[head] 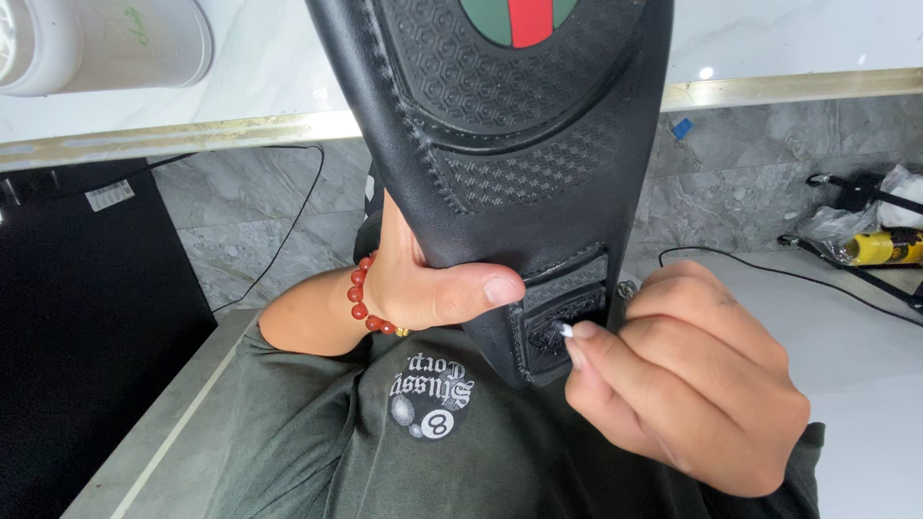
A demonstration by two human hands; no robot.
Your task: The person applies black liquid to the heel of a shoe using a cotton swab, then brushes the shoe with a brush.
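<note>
My left hand (423, 288) grips the black rubber-soled leather shoe (510, 144) sole-up, thumb pressed across the heel just left of my right hand (692, 384). My right fingertips (577, 336) pinch something small and whitish at the heel's textured patch (562, 308). The work looks barely begun: that patch is still seated, and I can't tell what the bit is.

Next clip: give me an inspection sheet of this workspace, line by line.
Surface: pale counter, grey stone wall behind.
Job's things: black shoe held sole-up, heel toward the person.
Clutter: yellow bottle and plastic wrap at far right.
Grips: left hand clasps the shoe near the heel, red bead bracelet on its wrist; right hand pinches something small and white at the heel patch.
Cables: black cable on the wall, another across the counter.
Surroundings: white container on the upper ledge, black panel at left.
</note>
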